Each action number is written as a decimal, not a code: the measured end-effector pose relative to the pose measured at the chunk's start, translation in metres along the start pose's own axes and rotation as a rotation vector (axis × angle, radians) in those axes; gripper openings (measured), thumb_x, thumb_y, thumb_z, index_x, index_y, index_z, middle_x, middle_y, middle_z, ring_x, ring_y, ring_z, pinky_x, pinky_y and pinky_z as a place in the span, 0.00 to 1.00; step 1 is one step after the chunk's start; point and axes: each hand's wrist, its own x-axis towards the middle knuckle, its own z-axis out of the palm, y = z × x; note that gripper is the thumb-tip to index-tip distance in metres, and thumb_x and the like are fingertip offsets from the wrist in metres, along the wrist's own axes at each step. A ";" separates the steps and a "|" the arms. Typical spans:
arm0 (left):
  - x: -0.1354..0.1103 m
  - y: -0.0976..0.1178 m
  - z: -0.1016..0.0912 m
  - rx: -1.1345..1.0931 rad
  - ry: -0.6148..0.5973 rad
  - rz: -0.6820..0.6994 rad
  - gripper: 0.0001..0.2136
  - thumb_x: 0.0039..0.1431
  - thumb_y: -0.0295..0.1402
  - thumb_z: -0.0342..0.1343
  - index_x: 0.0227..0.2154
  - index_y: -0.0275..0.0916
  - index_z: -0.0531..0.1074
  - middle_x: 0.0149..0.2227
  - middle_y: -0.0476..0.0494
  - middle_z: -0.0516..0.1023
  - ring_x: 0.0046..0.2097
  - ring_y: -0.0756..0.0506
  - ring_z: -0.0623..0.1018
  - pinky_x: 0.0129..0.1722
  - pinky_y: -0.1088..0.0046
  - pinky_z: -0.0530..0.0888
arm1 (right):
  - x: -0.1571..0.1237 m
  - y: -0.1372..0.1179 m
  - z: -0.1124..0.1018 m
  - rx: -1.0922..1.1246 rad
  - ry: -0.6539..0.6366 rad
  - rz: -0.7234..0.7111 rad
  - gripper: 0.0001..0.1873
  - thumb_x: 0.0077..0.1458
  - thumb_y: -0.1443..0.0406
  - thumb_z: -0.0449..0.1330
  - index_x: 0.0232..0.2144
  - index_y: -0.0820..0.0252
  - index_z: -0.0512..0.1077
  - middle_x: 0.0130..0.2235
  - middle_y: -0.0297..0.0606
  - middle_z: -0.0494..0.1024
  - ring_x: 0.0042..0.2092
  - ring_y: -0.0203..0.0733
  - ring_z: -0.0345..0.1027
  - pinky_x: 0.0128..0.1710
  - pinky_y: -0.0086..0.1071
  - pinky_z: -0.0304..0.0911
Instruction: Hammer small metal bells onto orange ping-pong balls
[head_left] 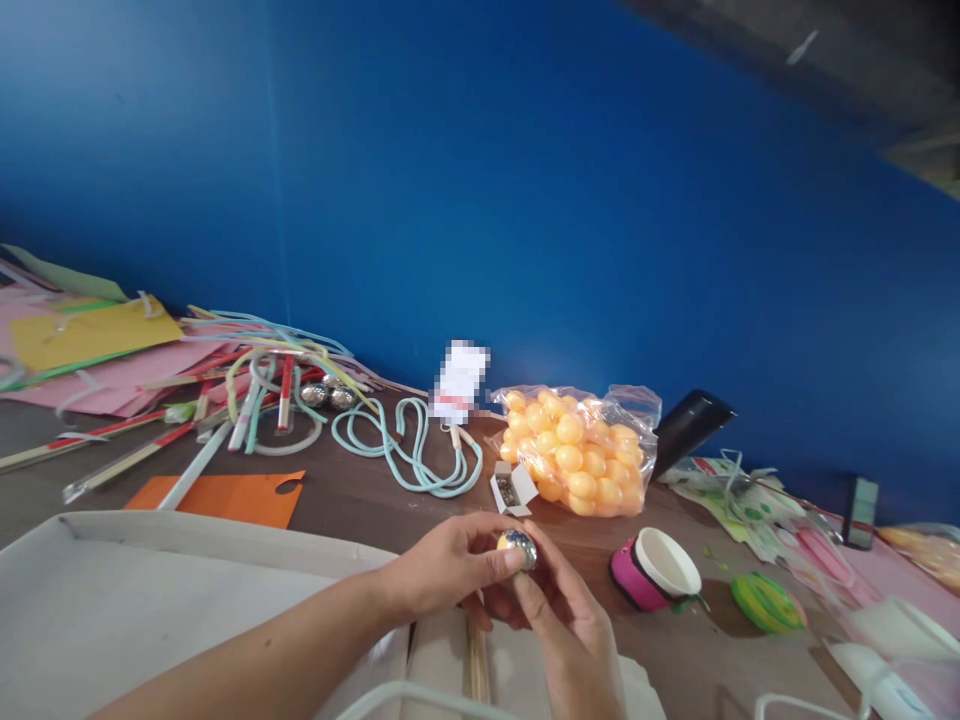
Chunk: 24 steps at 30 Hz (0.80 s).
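Note:
A small shiny silver ball [518,549] is pinched between my two hands. My left hand [442,562] has its thumb across the ball's front, its fingers curled behind. From the other side, my right hand [566,625] closes on it with thumb and fingertips; its lower fingers are partly hidden. Beneath the hands, thin wooden sticks [478,668] lie on a pale surface. Just beyond stands an opened small white box [513,489] with small dark pieces inside. Behind that box is a clear bag of orange-yellow balls [574,455].
A large white tray [187,535] fills the front left, with orange card [225,497] behind it. Light-blue cord [409,470] and several silver balls [330,392] lie farther back. Rightward are a pink-and-white cup [655,569], a green round item [767,602] and a black cylinder [691,430]. A blue wall [480,200] rises behind.

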 end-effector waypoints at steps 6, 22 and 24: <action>0.002 -0.003 -0.001 -0.059 0.048 0.040 0.19 0.53 0.44 0.54 0.42 0.37 0.66 0.30 0.43 0.75 0.29 0.48 0.77 0.24 0.78 0.69 | 0.000 -0.005 0.000 0.066 0.007 -0.021 0.25 0.48 0.57 0.63 0.48 0.59 0.70 0.49 0.44 0.73 0.48 0.51 0.67 0.38 0.33 0.69; 0.010 -0.004 -0.021 -0.049 0.621 0.218 0.19 0.48 0.42 0.58 0.41 0.38 0.66 0.27 0.52 0.69 0.24 0.53 0.71 0.24 0.76 0.71 | -0.006 0.043 0.008 -0.904 -0.248 -0.159 0.37 0.35 0.70 0.55 0.53 0.65 0.64 0.39 0.50 0.74 0.37 0.56 0.71 0.34 0.41 0.66; 0.011 -0.004 -0.022 -0.058 0.616 0.206 0.21 0.47 0.41 0.59 0.44 0.39 0.65 0.27 0.52 0.69 0.24 0.53 0.71 0.24 0.76 0.71 | -0.002 0.050 0.004 -0.702 -0.165 -0.155 0.34 0.35 0.70 0.55 0.50 0.61 0.68 0.42 0.48 0.76 0.41 0.56 0.71 0.38 0.40 0.66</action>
